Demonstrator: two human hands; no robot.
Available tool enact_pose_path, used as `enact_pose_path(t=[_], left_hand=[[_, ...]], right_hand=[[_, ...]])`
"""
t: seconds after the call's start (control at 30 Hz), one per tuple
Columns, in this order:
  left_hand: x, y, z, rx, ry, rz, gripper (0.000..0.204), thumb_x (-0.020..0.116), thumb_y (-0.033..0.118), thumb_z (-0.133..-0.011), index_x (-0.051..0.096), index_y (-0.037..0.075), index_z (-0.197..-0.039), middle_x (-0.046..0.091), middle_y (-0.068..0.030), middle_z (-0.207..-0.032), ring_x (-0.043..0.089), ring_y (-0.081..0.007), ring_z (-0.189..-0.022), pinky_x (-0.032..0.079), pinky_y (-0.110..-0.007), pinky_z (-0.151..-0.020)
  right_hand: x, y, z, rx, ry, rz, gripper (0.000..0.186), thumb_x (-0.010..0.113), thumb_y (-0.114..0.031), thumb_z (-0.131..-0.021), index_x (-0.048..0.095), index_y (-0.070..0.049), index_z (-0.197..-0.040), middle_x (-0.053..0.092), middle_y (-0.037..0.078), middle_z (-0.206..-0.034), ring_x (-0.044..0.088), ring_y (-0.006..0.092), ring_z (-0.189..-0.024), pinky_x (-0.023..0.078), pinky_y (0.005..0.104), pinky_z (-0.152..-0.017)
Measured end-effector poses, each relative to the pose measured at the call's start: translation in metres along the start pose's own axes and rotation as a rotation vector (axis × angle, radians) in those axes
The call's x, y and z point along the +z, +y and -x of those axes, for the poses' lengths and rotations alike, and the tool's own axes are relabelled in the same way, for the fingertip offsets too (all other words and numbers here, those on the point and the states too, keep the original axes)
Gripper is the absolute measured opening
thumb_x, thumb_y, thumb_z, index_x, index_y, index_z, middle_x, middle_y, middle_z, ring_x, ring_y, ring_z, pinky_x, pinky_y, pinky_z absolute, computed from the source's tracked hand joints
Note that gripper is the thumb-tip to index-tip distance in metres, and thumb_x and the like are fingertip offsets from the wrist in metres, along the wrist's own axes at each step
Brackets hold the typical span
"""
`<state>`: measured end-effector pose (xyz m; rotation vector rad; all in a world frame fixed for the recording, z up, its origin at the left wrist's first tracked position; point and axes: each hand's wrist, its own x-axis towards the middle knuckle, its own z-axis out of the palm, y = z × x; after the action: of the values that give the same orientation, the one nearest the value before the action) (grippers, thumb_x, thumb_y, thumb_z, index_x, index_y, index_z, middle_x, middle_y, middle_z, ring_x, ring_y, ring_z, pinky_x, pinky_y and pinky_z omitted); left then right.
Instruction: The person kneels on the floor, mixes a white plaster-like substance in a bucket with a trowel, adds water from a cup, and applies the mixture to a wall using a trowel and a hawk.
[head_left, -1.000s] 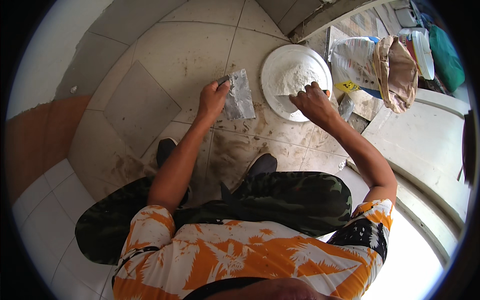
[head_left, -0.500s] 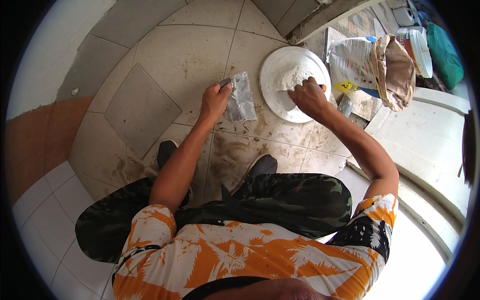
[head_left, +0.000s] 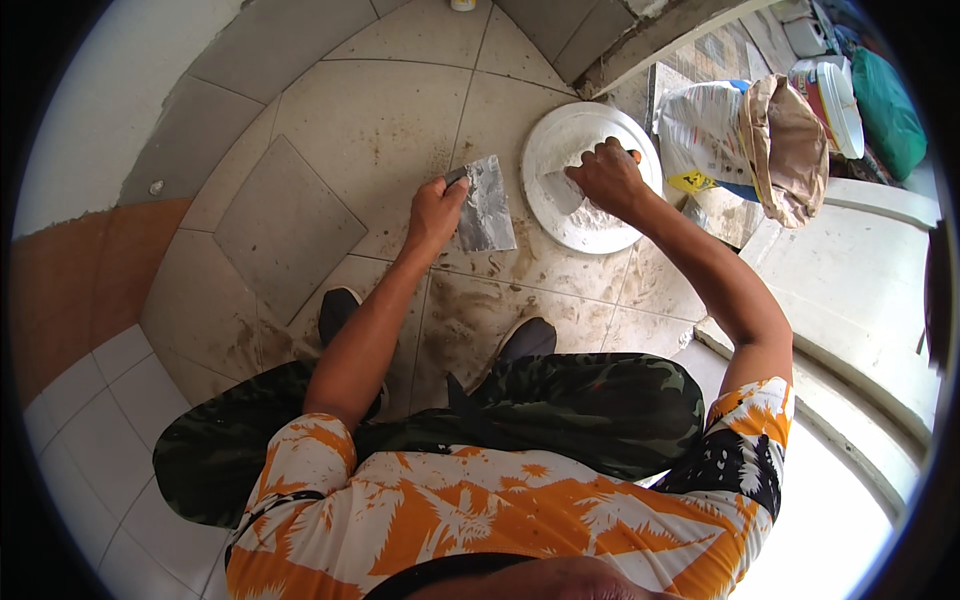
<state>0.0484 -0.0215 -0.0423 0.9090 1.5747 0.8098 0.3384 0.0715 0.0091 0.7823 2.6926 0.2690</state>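
Observation:
My left hand [head_left: 437, 217] is closed round the dark handle of a wide putty knife [head_left: 489, 212]. Its flat rectangular blade, streaked with grey-white paste, hangs over the floor just left of a round white tray [head_left: 585, 243]. Over that tray, my right hand [head_left: 608, 178] grips a smaller putty knife [head_left: 562, 192], whose orange handle end shows past the fingers. This blade points left and down, close to the white powder [head_left: 594, 216] in the tray. My fingers and wrist hide part of the powder.
Right of the tray stands an open paper sack [head_left: 785, 150], with a white bucket [head_left: 840, 105] and a green bag [head_left: 888, 115] behind it. A loose square tile [head_left: 290, 225] lies on the smudged floor at left. My shoes [head_left: 527, 340] are close below the tray.
My right hand has moved slightly up and left over the tray, now covering where the powder heap showed. My left hand still holds the wide putty knife in nearly the same place.

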Motion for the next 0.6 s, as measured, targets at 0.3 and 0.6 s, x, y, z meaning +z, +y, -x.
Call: enact_pose_path(t=[0.3, 0.6], left_hand=[[0.003, -0.001, 0.003, -0.026, -0.005, -0.020, 0.030, 0.061, 0.033, -0.097, 0.063, 0.005, -0.087, 0.049, 0.0035, -0.060, 0.044, -0.0064, -0.046, 0.037, -0.026, -0.040], [0.019, 0.008, -0.027, 0.125, -0.034, -0.090, 0.030, 0.061, 0.029, -0.098, 0.058, 0.006, -0.080, 0.048, 0.0046, -0.061, 0.043, -0.0049, -0.048, 0.036, -0.025, -0.041]], right_hand=[[0.000, 0.002, 0.005, 0.198, -0.128, -0.069, 0.013, 0.061, -0.017, -0.082, 0.069, -0.011, -0.091, 0.070, 0.008, -0.077, 0.070, 0.0265, -0.074, 0.050, 0.0406, -0.065], [-0.011, 0.064, -0.007, 0.415, -0.352, -0.169, 0.018, 0.057, -0.011, -0.081, 0.074, -0.004, -0.085, 0.073, 0.017, -0.085, 0.072, 0.0311, -0.075, 0.058, 0.0418, -0.069]])
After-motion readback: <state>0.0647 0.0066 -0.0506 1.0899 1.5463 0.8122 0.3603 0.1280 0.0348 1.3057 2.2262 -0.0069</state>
